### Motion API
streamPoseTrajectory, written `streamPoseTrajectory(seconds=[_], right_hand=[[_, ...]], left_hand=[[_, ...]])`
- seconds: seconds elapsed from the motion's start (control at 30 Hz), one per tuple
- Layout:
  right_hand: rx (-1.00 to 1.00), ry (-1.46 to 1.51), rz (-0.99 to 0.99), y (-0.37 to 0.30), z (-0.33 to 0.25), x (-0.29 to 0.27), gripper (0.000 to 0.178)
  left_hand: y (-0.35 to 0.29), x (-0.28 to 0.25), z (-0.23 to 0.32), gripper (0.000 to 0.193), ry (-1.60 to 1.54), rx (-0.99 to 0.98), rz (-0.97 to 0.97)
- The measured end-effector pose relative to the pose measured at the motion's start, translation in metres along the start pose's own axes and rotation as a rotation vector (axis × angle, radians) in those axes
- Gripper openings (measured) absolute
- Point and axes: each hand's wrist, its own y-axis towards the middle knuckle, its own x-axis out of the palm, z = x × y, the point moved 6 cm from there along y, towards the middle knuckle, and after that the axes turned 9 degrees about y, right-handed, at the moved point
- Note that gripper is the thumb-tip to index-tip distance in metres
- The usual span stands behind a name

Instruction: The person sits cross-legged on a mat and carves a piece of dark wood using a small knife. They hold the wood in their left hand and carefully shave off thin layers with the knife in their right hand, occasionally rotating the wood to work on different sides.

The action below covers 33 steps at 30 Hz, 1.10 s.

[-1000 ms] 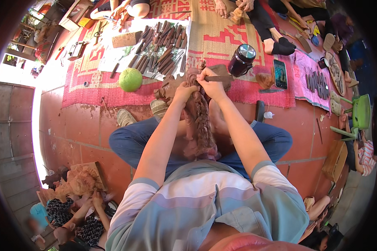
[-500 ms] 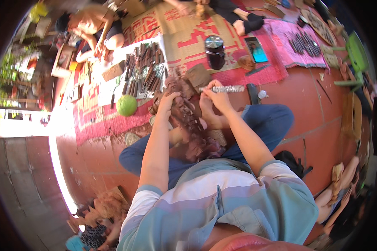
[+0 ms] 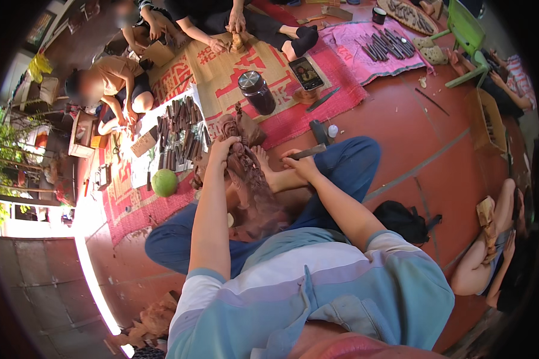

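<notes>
A reddish-brown carved wooden statue (image 3: 248,173) of a bearded figure leans between my bent legs, its head away from me. My left hand (image 3: 223,149) is closed around its upper part, just below the head. My right hand (image 3: 302,167) grips a slim carving tool (image 3: 308,152), held to the right of the statue and apart from it, over my lower leg. The tool's broader grey end points right; its other end is partly hidden by my fingers. Near my right foot, a wooden block (image 3: 251,130) lies behind the statue.
Rows of carving chisels (image 3: 182,128) cover a white sheet at far left, near a green ball-like object (image 3: 164,182). Ahead stand a dark lidded jar (image 3: 256,93) and a phone (image 3: 306,73). More tools (image 3: 387,45) lie on a pink cloth. Other people sit around the mat.
My view has shifted, so the mat's things appear farther left. My right hand has drawn back from the statue toward my knee, and the tool has tilted. My left hand keeps its hold.
</notes>
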Motion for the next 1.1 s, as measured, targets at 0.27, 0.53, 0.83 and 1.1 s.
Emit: streamPoseTrajectory(seconds=[0.27, 0.53, 0.83, 1.1], right_hand=[[-0.082, -0.249, -0.166, -0.013, -0.009, 0.023, 0.016], [-0.123, -0.082, -0.117, -0.051, -0.047, 0.041, 0.018], [-0.125, -0.047, -0.140, -0.064, -0.045, 0.051, 0.015], [-0.373, 0.071, 0.027, -0.095, -0.093, 0.071, 0.013]], left_hand=[[-0.014, -0.010, -0.009, 0.089, 0.068, 0.096, 0.149], [-0.055, -0.004, 0.013, 0.089, 0.056, 0.115, 0.166], [-0.081, 0.012, 0.029, 0.068, 0.032, 0.210, 0.180], [-0.057, 0.017, 0.023, 0.053, -0.027, 0.251, 0.063]])
